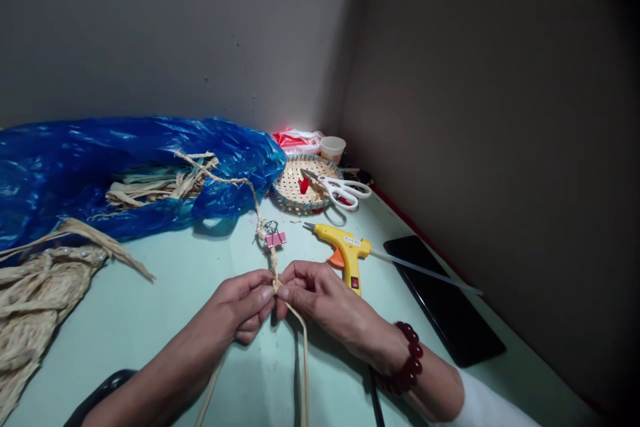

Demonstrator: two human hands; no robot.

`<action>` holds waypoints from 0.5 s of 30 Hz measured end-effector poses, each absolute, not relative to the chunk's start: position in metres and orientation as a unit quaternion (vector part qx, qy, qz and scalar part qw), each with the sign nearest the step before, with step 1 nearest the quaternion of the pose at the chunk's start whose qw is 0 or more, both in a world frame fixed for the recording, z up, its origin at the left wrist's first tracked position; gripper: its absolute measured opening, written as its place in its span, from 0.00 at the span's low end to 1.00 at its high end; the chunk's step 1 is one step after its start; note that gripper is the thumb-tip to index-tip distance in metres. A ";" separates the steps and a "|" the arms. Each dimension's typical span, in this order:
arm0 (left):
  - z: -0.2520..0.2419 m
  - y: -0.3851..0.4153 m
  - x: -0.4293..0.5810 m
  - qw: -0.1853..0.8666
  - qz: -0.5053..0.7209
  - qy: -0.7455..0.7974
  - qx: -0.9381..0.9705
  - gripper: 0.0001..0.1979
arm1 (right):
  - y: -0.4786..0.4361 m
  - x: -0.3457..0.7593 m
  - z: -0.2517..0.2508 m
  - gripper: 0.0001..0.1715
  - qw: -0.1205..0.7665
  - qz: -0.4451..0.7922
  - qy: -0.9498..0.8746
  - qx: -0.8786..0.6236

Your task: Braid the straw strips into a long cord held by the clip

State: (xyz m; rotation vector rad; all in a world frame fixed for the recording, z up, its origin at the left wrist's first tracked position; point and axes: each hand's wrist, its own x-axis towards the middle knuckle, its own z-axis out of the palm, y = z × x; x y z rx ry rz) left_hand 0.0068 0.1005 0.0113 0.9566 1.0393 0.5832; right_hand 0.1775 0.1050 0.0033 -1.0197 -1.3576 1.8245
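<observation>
A braid of pale dried plant strands (275, 261) runs down the middle of the table, with a pink binder clip (276, 239) gripping its upper part. My left hand (246, 303) pinches the braid's lower end from the left. From the right, my right hand (314, 288) pinches the same spot, finger and thumb closed on it. Loose strands (304, 353) hang from between the hands toward me. Above the clip, a thin twisted cord (256, 203) of the same fibre leads up to a blue bag.
The blue plastic bag (150, 137) holds dried strands (155, 188). A woven piece (37, 300) lies at left. White-handled scissors (345, 192) rest on a round basket (286, 188), near a paper cup (333, 148). A yellow glue gun (350, 247) and black tablet-like slab (445, 307) lie right.
</observation>
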 end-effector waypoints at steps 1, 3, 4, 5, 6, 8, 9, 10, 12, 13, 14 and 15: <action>0.011 0.101 0.007 0.713 0.265 0.482 0.435 0.13 | 0.105 0.178 0.004 0.07 0.311 0.683 -0.531 -0.392; 0.010 0.102 0.007 0.684 0.266 0.505 0.453 0.13 | 0.104 0.179 0.005 0.07 0.293 0.656 -0.568 -0.401; 0.009 0.101 0.008 0.669 0.269 0.512 0.466 0.13 | 0.104 0.180 0.005 0.07 0.285 0.633 -0.593 -0.407; 0.008 0.101 0.009 0.656 0.274 0.515 0.479 0.13 | 0.102 0.181 0.006 0.08 0.278 0.603 -0.622 -0.415; 0.007 0.100 0.009 0.646 0.281 0.517 0.487 0.12 | 0.101 0.182 0.007 0.08 0.272 0.563 -0.654 -0.426; 0.005 0.098 0.010 0.635 0.290 0.527 0.484 0.11 | 0.098 0.182 0.010 0.09 0.253 0.470 -0.715 -0.452; 0.005 0.098 0.011 0.635 0.292 0.534 0.477 0.11 | 0.096 0.182 0.012 0.10 0.239 0.428 -0.737 -0.466; 0.004 0.097 0.011 0.633 0.293 0.543 0.468 0.11 | 0.095 0.182 0.014 0.10 0.220 0.392 -0.753 -0.480; 0.004 0.098 0.011 0.627 0.290 0.562 0.456 0.12 | 0.093 0.181 0.017 0.10 0.186 0.336 -0.771 -0.508; 0.004 0.098 0.011 0.624 0.286 0.568 0.454 0.12 | 0.092 0.180 0.018 0.11 0.178 0.317 -0.774 -0.519; 0.003 0.099 0.011 0.620 0.282 0.574 0.455 0.12 | 0.092 0.180 0.018 0.12 0.178 0.304 -0.774 -0.526; 0.003 0.099 0.011 0.615 0.278 0.578 0.458 0.12 | 0.092 0.180 0.017 0.12 0.186 0.299 -0.771 -0.531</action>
